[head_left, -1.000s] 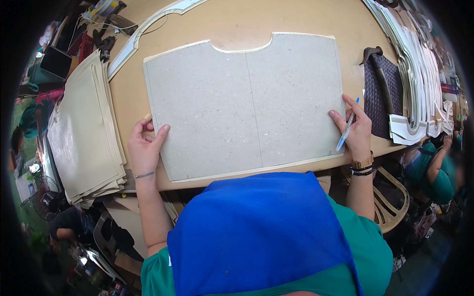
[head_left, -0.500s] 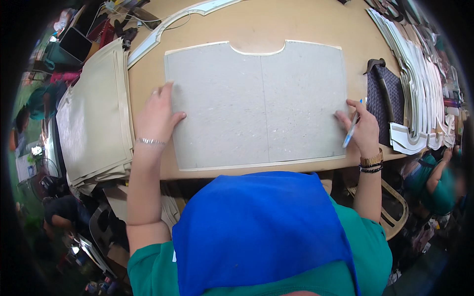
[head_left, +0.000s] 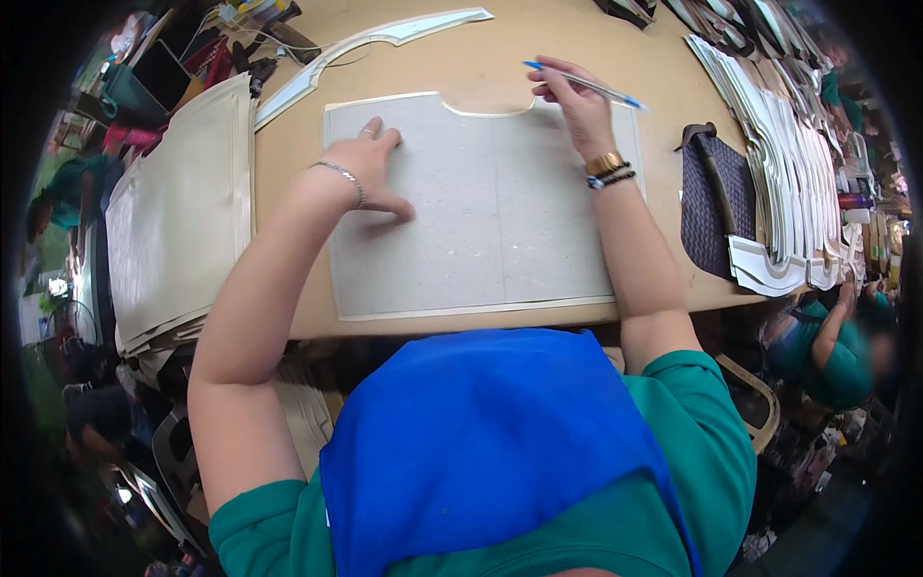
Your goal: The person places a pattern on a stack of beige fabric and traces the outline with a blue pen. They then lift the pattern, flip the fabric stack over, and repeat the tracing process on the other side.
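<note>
A grey board pattern [head_left: 452, 221], with a curved notch in its top edge and a thin line down its middle, lies flat over a cream sheet that shows at its edges. My left hand [head_left: 365, 168] has its fingers spread on the board's left half, thumb pointing right. My right hand [head_left: 577, 111] is closed round a clear pen with blue ends [head_left: 611, 94], raised near the top edge to the right of the notch.
Cream sheets [head_left: 178, 212] are stacked at left. Behind lie a curved white template [head_left: 312, 72], cords and tools. At right are a hammer [head_left: 716, 183] on dark woven material [head_left: 707, 236] and white patterns [head_left: 769, 163]. Co-workers [head_left: 822, 346] sit beyond both sides of the table [head_left: 433, 48].
My left hand has left the board's left edge and moved onto its face, fingers spreading. My right hand has let go of the right edge and risen leftward toward the notch, still with the pen.
</note>
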Available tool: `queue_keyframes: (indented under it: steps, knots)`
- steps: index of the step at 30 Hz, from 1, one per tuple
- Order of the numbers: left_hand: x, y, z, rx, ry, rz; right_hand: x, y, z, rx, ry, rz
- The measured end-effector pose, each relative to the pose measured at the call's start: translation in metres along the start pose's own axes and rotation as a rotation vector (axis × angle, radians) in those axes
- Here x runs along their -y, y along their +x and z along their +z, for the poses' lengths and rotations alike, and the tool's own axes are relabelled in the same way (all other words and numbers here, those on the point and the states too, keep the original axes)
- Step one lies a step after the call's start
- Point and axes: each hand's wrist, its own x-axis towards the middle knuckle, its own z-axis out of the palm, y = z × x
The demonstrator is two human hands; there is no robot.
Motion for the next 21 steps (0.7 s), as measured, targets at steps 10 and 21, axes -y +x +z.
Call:
queue_keyframes:
  steps: [10,21]
  knots:
    - [-0.025,0.016,-0.023,0.194,0.057,-0.096,-0.044,0.026,0.080,0.105,-0.218,-0.051]
    - [-0.030,0.017,-0.025,0.229,0.027,-0.142,-0.050,0.022,0.081,0.185,-0.456,-0.158]
